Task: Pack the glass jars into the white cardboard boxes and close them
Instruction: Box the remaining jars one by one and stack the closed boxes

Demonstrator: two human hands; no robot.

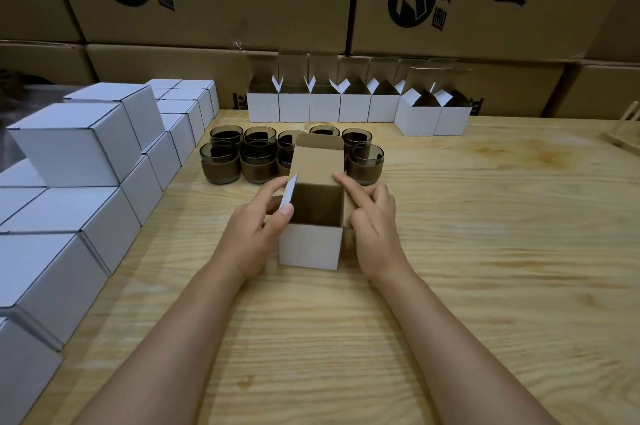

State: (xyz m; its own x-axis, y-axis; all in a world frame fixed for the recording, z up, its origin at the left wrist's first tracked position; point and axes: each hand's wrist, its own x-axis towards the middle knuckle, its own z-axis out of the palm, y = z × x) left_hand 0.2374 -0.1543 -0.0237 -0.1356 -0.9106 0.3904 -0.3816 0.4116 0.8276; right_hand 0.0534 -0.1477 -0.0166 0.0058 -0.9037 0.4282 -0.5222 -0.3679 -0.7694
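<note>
White box [310, 246] stands upright at mid-desk [485, 251], mouth up, with its lid flap [318, 161] raised on the far side. The inside looks dark and no jar shows in it. Your left hand [254, 234] pinches the left flap [290, 192] between thumb and forefinger. Your right hand [375, 216] lays its index along the right rim, the other fingers curled against that side of the box. The jars [221, 165], smoky glass with brown bands, stand in 2 rows just behind the box, beyond your fingers. The end jar [365, 161] is nearest your right hand, so that hand probably reaches forward for it.
</note>
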